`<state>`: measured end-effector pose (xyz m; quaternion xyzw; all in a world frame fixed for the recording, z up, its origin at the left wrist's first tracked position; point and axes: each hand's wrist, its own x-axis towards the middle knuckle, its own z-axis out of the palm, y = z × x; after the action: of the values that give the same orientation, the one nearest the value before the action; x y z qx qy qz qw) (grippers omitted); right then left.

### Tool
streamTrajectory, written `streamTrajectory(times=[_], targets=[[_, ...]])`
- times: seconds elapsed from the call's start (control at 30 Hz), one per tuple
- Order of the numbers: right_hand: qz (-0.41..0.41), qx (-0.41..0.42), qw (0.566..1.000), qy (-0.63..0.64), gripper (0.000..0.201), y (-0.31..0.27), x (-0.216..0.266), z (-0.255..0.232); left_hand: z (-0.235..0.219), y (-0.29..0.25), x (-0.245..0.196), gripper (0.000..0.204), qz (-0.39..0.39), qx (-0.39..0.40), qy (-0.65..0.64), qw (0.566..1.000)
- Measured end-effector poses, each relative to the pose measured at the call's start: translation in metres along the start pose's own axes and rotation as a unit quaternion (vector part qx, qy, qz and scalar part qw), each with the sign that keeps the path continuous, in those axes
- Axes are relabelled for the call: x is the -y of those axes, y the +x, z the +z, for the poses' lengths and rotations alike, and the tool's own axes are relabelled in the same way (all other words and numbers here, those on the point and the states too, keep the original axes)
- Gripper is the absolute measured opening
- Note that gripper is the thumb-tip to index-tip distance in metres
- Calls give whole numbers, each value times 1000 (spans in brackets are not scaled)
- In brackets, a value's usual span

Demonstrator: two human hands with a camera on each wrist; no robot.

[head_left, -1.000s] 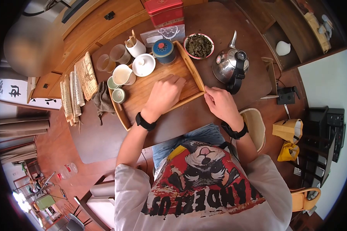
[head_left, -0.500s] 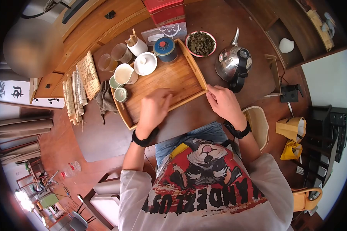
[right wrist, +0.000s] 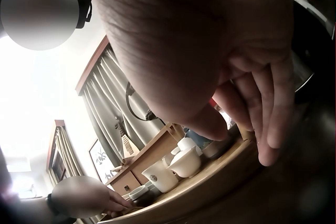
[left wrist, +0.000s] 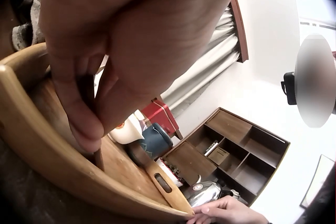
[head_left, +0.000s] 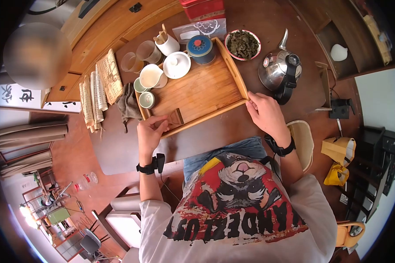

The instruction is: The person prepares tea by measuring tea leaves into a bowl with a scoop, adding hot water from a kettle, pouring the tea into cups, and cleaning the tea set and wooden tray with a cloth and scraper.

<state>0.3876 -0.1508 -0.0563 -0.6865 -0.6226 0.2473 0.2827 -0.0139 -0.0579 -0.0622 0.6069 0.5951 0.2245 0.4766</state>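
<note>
At the tray's near left corner, my left hand (head_left: 150, 131) pinches a small flat brown piece (head_left: 176, 117) between thumb and fingers, its edge down at the tray floor. The wooden tray (head_left: 206, 94) lies along the table's front. My right hand (head_left: 269, 115) holds the tray's near right corner with thumb and fingers. Toward the tray's left and back stand a small green cup (head_left: 147, 100), a second cup (head_left: 140, 86), a white pitcher (head_left: 153, 76), a white lidded bowl (head_left: 177, 65) and a blue tin (head_left: 201, 49).
A steel kettle (head_left: 274, 70) and a bowl of dark leaves (head_left: 242, 45) stand right of the tray. To its left lie a grey cloth (head_left: 129, 104) and rolled bamboo mats (head_left: 92, 98). Behind are glass cups (head_left: 148, 52), a white tool holder (head_left: 167, 45) and a red box (head_left: 202, 9).
My left hand has swept from the tray's middle to its near left corner, and the brown piece now shows. My right hand stays at the near right corner. The head view has shifted slightly.
</note>
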Motion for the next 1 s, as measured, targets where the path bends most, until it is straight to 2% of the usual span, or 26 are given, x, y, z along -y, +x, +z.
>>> streamTrajectory(times=[0.1, 0.23, 0.47, 0.63, 0.83, 0.9, 1.0], targets=[[-6, -12, 1000, 10, 17, 1, 0, 1, 17, 3, -2, 21, 15, 9, -57, 998], [-1, -2, 1000, 7, 17, 1, 0, 0, 37, 10, -14, 21, -3, 21, -74, 997], [2, 4, 1000, -2, 17, 2, 2, -2, 79, 28, -30, 24, -12, 67, -81, 994], [-3, 11, 999, -38, 18, 2, 0, -3, 110, 36, -52, 22, -6, 76, -76, 994], [-19, -19, 999, -34, 15, 2, -4, 0, 143, 46, -64, 21, 4, 85, -72, 994], [-4, 2, 1000, -23, 24, 2, -5, 0, 154, 50, -67, 20, 19, 83, -92, 992], [-7, 2, 1000, -29, 23, 0, -7, 2, 170, 53, -78, 18, 39, 77, -82, 993]])
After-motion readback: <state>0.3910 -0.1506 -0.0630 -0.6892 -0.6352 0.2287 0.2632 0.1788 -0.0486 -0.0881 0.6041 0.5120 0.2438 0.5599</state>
